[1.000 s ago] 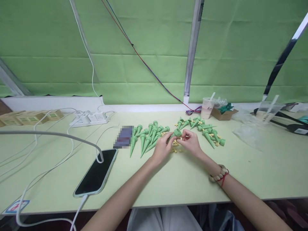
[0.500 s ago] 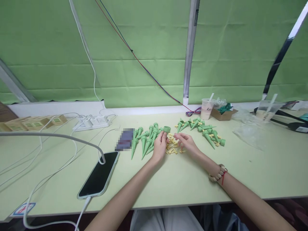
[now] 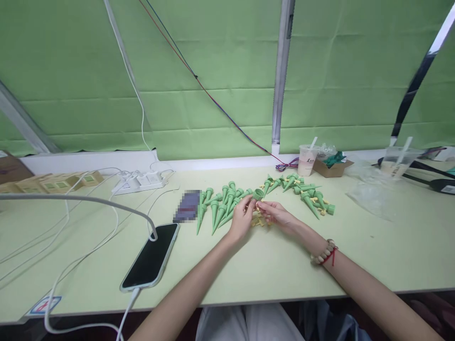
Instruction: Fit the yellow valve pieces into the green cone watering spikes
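My left hand grips a green plastic cone spike, open end facing up and right. My right hand meets it at the cone's mouth, fingertips pinched; whether a small yellow piece is between them I cannot tell. Small yellow parts lie under both hands. A row of green cones lies to the left of my hands, and another heap of green cones with yellow bits lies to the right.
A phone on a white cable lies at the front left, a blurred card behind it. A power strip and small boxes sit far left. A drink cup, cardboard box and plastic bags stand at right.
My left hand carried the green cone from the left row back toward the middle. My right hand came in from the yellow pile and closed its fingertips at the cone's mouth.
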A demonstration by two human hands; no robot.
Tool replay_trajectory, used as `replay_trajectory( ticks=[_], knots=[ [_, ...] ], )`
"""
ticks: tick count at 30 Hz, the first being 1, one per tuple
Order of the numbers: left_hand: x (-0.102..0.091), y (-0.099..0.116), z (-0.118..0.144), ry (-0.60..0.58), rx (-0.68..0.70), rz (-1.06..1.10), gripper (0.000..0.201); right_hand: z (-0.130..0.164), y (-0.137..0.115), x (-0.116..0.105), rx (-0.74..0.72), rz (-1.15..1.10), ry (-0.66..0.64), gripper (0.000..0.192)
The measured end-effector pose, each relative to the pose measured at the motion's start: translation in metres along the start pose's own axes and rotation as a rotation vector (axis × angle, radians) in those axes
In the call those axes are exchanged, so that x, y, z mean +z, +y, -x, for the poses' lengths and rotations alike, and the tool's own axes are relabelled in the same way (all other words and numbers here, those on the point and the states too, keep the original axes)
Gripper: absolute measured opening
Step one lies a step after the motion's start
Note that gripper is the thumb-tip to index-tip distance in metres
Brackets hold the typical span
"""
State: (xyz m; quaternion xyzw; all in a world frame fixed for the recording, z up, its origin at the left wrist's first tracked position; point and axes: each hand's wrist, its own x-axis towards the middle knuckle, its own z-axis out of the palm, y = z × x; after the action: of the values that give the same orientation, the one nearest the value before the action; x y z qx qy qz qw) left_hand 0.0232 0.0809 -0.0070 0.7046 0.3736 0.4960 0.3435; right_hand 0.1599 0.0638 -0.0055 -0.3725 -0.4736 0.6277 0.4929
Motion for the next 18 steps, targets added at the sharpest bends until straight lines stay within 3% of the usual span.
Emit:
replay_trajectory(
  ticks=[4,10,18],
  knots=[
    [0.000,0.004,-0.002,-0.022,-0.029,0.023,0.034,-0.003,-0.001,-0.002,-0.031,0.036,0.031,0.040],
    [-0.001,0.005,-0.004,-0.039,-0.004,0.049,0.041,-0.003,-0.009,-0.007,-0.188,0.323,0.170,0.041],
    [0.001,-0.005,-0.006,-0.045,-0.011,0.070,0.042,0.000,-0.009,-0.014,-0.516,0.684,0.230,0.022]
  ],
)
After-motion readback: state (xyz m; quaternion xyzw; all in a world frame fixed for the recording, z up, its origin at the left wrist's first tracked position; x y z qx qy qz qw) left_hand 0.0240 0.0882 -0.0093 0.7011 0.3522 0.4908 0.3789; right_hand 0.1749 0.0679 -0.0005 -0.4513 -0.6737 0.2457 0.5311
